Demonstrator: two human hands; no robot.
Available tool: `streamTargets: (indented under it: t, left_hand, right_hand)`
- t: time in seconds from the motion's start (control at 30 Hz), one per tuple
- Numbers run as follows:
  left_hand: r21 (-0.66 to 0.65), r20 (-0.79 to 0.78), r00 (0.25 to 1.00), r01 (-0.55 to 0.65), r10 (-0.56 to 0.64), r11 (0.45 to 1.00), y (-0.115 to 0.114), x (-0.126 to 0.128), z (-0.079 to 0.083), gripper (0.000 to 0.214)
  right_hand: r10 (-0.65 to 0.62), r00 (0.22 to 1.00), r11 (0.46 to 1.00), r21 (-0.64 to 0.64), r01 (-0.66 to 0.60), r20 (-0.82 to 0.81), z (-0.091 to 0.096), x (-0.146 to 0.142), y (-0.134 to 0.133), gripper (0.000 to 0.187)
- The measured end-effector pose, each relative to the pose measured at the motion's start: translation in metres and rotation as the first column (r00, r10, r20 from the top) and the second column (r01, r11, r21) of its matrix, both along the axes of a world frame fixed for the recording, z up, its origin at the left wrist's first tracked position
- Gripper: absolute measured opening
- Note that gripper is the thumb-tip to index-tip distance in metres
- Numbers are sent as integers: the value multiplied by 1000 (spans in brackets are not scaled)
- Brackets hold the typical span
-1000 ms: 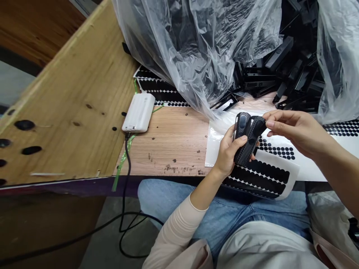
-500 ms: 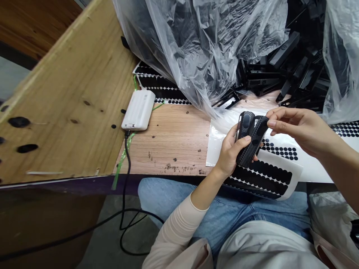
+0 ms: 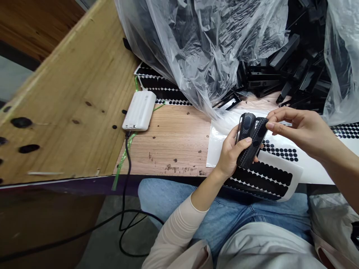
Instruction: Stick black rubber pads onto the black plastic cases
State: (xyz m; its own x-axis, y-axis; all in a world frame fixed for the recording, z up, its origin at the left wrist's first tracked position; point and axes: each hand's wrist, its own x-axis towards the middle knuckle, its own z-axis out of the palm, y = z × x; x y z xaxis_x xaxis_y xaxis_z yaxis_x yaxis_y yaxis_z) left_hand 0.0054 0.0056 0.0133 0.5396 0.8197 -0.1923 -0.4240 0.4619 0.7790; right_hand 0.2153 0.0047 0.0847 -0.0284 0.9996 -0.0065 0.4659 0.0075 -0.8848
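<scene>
My left hand (image 3: 230, 155) is closed around two long black plastic pieces with a carbon-fibre pattern, side by side and tilted. The left piece (image 3: 246, 125) has a smooth oval patch near its top. Dark round spots show on the right piece (image 3: 254, 147). At that piece's upper end, my right hand (image 3: 294, 125) pinches with thumb and forefinger; whether a small thing is between the fingertips is hidden. Just below the pieces lies a sheet of black round stickers (image 3: 266, 177), overhanging the table edge above the lap.
A clear plastic bag (image 3: 196, 45) covers the back of the table, beside a heap of black plastic parts (image 3: 291, 71). A white power bank (image 3: 139, 111) with a black cable (image 3: 127, 153) lies near the wooden side board (image 3: 84, 86). More sticker sheets (image 3: 159, 82) lie behind.
Almost nothing differs. The view has shifted very slightly, and both hands keep the same hold at the black pieces.
</scene>
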Motion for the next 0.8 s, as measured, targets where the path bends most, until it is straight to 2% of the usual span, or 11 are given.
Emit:
streamTargets:
  t: [0.23,0.37,0.47,0.53,0.6,0.67,0.73,0.8]
  left_hand:
    - [-5,5,1000,4,-4,1000,0,0,-2,80]
    - [-5,6,1000,-10,10,1000,0,0,-1,78]
    - [-7,4,1000,-21,21,1000,-1,1,0,76]
    - [-11,5,999,-31,31,999,-2,1,0,77]
    - [-12,6,999,-38,38,999,-2,1,-1,77]
    - [0,7,999,-33,33,999,-2,1,-2,78]
    - [10,2,1000,-18,18,1000,-1,0,-3,80]
    - [12,-1,1000,-8,8,1000,1,-1,-4,81]
  right_hand:
    - [-1,998,996,86,-5,65,-4,-2,-3,29]
    - [-4,989,984,178,-23,151,-3,-5,-6,21]
    - [-26,950,946,315,-78,312,-3,-9,-11,15]
    - [-110,896,902,422,-91,430,-4,-13,-14,11]
    - [-171,870,877,473,-79,463,-6,-17,-16,21]
    - [-98,903,907,412,-93,419,-10,-15,-14,36]
    - [-13,933,942,317,-110,361,-16,-4,-4,38]
    - [-93,916,956,292,-27,390,-25,18,12,34]
